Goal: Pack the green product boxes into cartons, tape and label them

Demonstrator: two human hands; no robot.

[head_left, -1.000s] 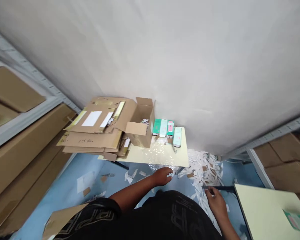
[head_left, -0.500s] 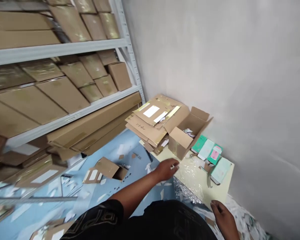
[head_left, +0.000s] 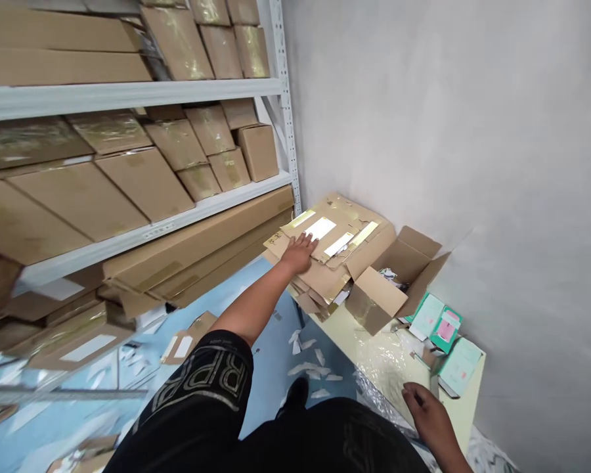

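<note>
My left hand (head_left: 299, 253) lies with fingers spread on top of a stack of flattened cardboard (head_left: 357, 213) at the far end of the table. White labels and strips of tape show on the upper sheets. Low over the table's near part, my right hand (head_left: 427, 412) hangs with its fingers curled in, and I see nothing in it. Clear plastic wrap (head_left: 381, 361) lies just beyond it. Between the stack and some green-and-white small boxes (head_left: 446, 328) stands an open cardboard box (head_left: 369, 309) with paper scraps inside.
A metal shelf rack (head_left: 217, 197) full of taped cartons rises on the left. The pale table (head_left: 460, 420) stands against a grey wall (head_left: 448, 118). On the blue floor (head_left: 256, 289) are paper scraps (head_left: 310, 368) and a small carton (head_left: 184, 341).
My left hand has moved forward and left, from above the table's edge onto the cardboard stack. My right hand has shifted slightly up and left. The view has turned left.
</note>
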